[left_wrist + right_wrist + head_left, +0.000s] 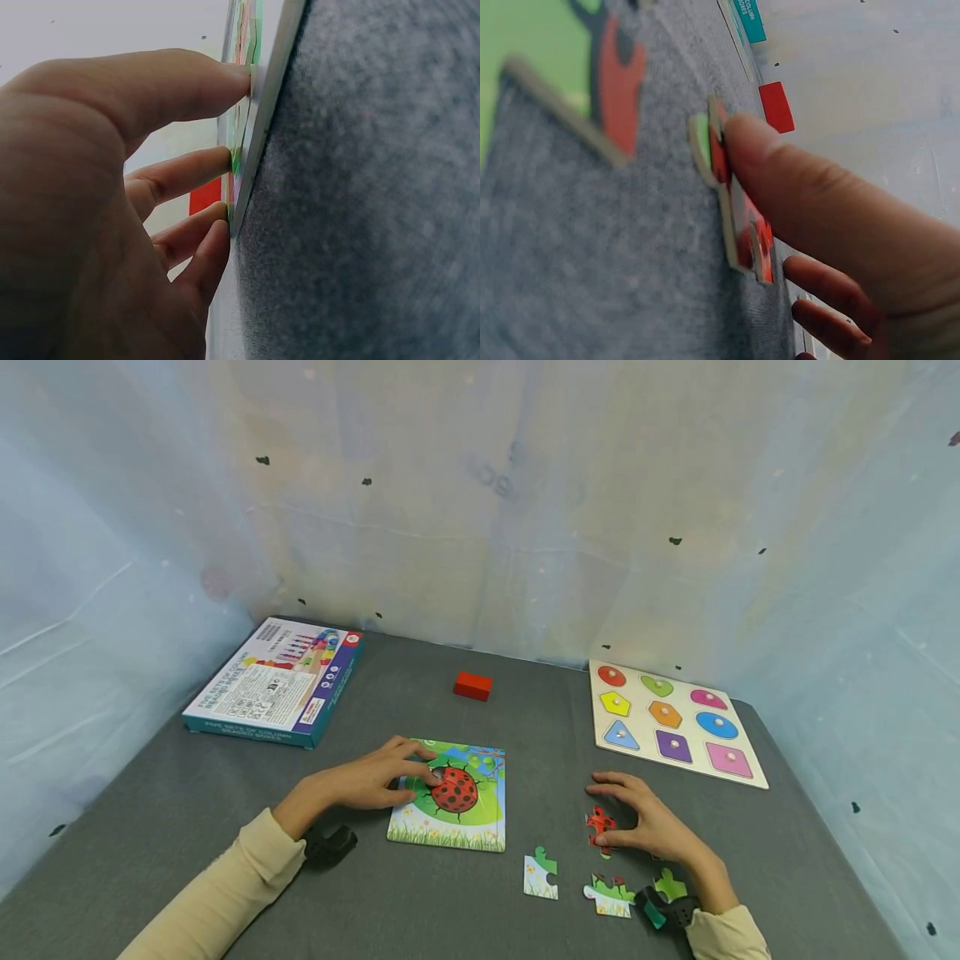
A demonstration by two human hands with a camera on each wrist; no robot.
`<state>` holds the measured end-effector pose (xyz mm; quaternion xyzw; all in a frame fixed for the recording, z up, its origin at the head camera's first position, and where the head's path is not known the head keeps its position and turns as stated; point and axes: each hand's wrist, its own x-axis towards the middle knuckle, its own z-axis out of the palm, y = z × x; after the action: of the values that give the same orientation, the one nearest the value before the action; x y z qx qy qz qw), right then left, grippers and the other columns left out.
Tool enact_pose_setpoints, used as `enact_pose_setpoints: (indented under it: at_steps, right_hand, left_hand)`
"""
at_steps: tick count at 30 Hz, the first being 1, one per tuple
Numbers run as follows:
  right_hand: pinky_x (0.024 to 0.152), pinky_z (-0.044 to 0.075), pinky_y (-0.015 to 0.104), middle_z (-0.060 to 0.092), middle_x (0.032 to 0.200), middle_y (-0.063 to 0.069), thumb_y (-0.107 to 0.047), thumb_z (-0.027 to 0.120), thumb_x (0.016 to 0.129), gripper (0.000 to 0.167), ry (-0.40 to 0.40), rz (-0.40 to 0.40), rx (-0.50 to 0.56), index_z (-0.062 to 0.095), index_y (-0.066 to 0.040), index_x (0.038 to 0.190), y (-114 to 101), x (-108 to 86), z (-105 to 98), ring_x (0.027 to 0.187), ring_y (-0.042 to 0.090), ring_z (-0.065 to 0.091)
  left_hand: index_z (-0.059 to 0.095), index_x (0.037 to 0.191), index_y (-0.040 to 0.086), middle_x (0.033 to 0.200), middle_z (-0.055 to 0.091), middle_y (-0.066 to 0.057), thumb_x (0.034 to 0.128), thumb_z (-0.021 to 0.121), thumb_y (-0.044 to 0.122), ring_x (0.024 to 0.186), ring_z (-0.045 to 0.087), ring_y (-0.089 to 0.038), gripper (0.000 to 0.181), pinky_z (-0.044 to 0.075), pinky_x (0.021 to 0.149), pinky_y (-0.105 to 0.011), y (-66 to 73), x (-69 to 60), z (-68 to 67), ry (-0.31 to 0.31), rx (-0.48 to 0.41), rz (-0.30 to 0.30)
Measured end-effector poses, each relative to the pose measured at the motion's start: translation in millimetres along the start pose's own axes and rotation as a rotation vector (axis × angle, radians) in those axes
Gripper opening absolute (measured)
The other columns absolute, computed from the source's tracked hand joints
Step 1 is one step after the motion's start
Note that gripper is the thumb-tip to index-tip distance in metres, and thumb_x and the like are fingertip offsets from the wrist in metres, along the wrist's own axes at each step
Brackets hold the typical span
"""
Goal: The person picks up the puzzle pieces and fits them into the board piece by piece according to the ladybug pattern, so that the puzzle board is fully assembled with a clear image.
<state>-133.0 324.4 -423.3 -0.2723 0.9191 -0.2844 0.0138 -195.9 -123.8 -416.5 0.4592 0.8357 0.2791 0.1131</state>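
My left hand rests its fingertips on a ladybug jigsaw puzzle lying in its flat tray. In the left wrist view, the thumb and fingers touch the puzzle's face near its edge. My right hand hovers over a red, black-spotted puzzle piece, its thumb tip against it. The right wrist view has the thumb touching this piece, while the other fingers stand apart from it. Nearby lie a grass-and-flower corner piece, a grass edge piece and a green piece, partly hidden by the wrist strap.
A boxed game lies at the back left. Behind the puzzle sits a red block. To the back right is a shape board with knobbed pieces. Pale sheeting encloses the grey table.
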Motion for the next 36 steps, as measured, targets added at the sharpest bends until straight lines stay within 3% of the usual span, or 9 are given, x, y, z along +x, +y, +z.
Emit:
enact_pose_setpoints:
  at_steps: [10, 22, 28, 32, 36]
  right_hand:
    - [0.091, 0.028, 0.067, 0.028, 0.143, 0.023, -0.045, 0.085, 0.059, 0.1, -0.094, 0.021, -0.035, 0.04, -0.005, 0.139, -6, -10.3, -6, 0.128, 0.044, 0.024]
    - [0.092, 0.028, 0.065, 0.035, 0.141, 0.019, -0.041, 0.082, 0.066, 0.06, -0.054, 0.03, 0.003, 0.055, -0.016, 0.114, -7, -8.2, -5, 0.126, 0.042, 0.03]
    - [0.093, 0.031, 0.052, 0.043, 0.135, 0.009, -0.038, 0.082, 0.068, 0.061, 0.003, 0.011, -0.005, 0.055, -0.015, 0.118, -5, -5.7, -2, 0.124, 0.03, 0.035]
    - [0.092, 0.037, 0.041, 0.052, 0.124, -0.001, -0.04, 0.081, 0.069, 0.065, 0.07, 0.054, -0.015, 0.054, -0.016, 0.123, -8, 1.6, 0, 0.114, 0.019, 0.044]
    - [0.087, 0.046, 0.04, 0.057, 0.119, -0.002, -0.038, 0.081, 0.069, 0.068, 0.127, 0.082, 0.026, 0.053, -0.014, 0.127, -20, 15.4, 2, 0.103, 0.015, 0.056]
  left_hand:
    - [0.061, 0.12, 0.022, 0.14, 0.041, -0.007, 0.0915, 0.059, 0.018, 0.123, 0.032, -0.026, 0.029, 0.035, 0.096, -0.05, -0.5, 1.6, 1.0, -0.013, 0.003, -0.018]
    - [0.062, 0.12, 0.023, 0.139, 0.042, -0.007, 0.0912, 0.059, 0.018, 0.123, 0.032, -0.026, 0.029, 0.035, 0.096, -0.051, -1.6, 0.6, 0.4, -0.01, -0.008, -0.021]
    - [0.062, 0.119, 0.023, 0.139, 0.042, -0.007, 0.0912, 0.06, 0.018, 0.124, 0.032, -0.026, 0.029, 0.034, 0.096, -0.051, -1.3, 0.5, 0.0, -0.013, -0.002, -0.029]
    - [0.062, 0.119, 0.023, 0.139, 0.042, -0.007, 0.091, 0.06, 0.019, 0.123, 0.032, -0.026, 0.028, 0.035, 0.096, -0.051, -0.7, 0.6, -0.3, -0.014, 0.007, -0.03]
    - [0.062, 0.119, 0.023, 0.138, 0.042, -0.007, 0.091, 0.06, 0.019, 0.123, 0.032, -0.026, 0.028, 0.034, 0.097, -0.051, -0.4, 0.8, -0.4, -0.01, 0.009, -0.028]
